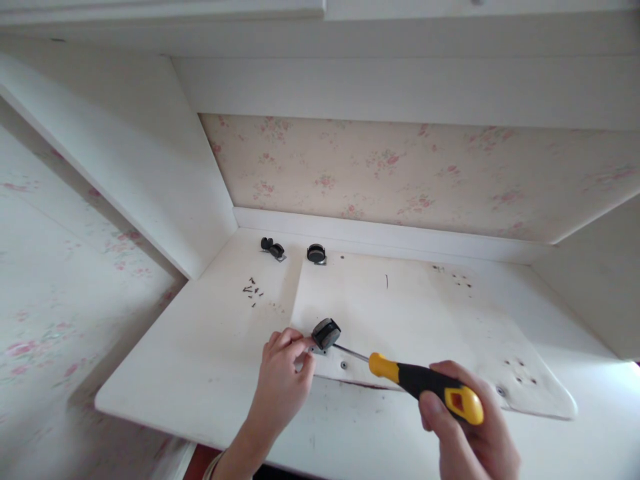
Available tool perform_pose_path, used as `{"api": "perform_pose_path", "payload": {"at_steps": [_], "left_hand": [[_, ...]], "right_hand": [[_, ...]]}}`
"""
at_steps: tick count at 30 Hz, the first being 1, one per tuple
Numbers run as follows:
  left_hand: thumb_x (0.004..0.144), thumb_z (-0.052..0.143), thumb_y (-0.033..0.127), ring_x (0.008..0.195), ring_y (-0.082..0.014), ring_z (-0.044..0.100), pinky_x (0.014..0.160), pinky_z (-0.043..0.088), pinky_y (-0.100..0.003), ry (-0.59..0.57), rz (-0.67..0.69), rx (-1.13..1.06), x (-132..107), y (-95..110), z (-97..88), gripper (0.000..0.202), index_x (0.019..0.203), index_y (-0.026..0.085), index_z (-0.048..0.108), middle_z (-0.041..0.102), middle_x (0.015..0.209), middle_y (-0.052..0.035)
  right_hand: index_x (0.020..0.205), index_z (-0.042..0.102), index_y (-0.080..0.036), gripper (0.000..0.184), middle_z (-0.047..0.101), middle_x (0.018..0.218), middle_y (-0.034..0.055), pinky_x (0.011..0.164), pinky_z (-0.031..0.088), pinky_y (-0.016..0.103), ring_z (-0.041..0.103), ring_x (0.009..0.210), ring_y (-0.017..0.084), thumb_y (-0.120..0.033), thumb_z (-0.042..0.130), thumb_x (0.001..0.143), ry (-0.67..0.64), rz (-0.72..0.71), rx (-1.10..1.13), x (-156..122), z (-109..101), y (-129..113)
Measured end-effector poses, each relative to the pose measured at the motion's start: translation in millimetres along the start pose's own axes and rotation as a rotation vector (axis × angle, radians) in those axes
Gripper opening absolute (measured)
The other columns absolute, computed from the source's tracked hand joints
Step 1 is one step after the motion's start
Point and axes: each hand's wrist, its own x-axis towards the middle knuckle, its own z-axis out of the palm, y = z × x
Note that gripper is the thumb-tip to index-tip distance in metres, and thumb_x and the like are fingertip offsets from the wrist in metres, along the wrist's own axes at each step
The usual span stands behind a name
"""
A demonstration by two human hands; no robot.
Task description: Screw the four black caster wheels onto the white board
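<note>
Yellow and black, the screwdriver [407,379] runs across the lower right of the head view, clamped in the right hand's [477,420] curled fingers and thumb. Its shaft points left to the base of a dark caster [326,333] at lower centre, on a white board [415,310]. The left hand [284,375] is just left of the wheel, index fingertip at its metal plate [318,349] — whether thumb and finger pinch it, I cannot tell. Small screws [253,291] lie left of centre — loose, scattered.
</note>
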Motion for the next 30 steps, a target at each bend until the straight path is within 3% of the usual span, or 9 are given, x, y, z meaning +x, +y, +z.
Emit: {"api": "perform_pose_path", "payload": {"at_steps": [9,14,20,30], "left_hand": [[0.086,0.053,0.013,0.092,-0.0232,0.060,0.088,0.047,-0.041,0.025,0.022,0.024,-0.1,2.1,-1.0,0.023,0.089,0.024,0.073,0.067,0.093,-0.0044],[0.085,0.055,0.015,0.091,-0.0232,0.060,0.085,0.047,-0.040,0.051,0.019,0.039,-0.4,4.2,0.7,0.019,0.085,0.023,0.072,0.067,0.092,-0.0043],[0.086,0.056,0.016,0.089,-0.0231,0.059,0.084,0.046,-0.041,0.053,0.011,0.059,-0.6,4.7,1.3,0.016,0.084,0.022,0.071,0.066,0.091,-0.0042],[0.085,0.056,0.015,0.091,-0.0233,0.060,0.085,0.046,-0.041,0.072,0.027,0.030,-1.2,4.0,0.9,0.017,0.085,0.022,0.071,0.067,0.092,-0.0048]], "right_hand": [[0.103,0.060,-0.022,0.033,0.058,0.064,-0.0020,0.046,0.038,0.027,0.048,0.050,0.013,-0.047,0.068,0.082,-0.040,-0.114,0.009,8.7,-5.1,13.7],[0.103,0.060,-0.022,0.035,0.059,0.069,-0.0006,0.054,0.038,0.029,0.047,0.055,0.014,-0.051,0.066,0.084,-0.016,-0.020,0.013,5.2,-0.2,-0.7],[0.102,0.059,-0.024,0.036,0.062,0.073,0.0000,0.056,0.036,0.029,0.050,0.060,0.015,-0.053,0.065,0.083,-0.020,-0.006,0.027,3.6,1.9,-7.6],[0.102,0.060,-0.023,0.038,0.053,0.063,-0.0024,0.050,0.034,0.028,0.045,0.054,0.014,-0.054,0.066,0.081,-0.012,0.021,0.006,3.4,1.4,-11.4]]}}
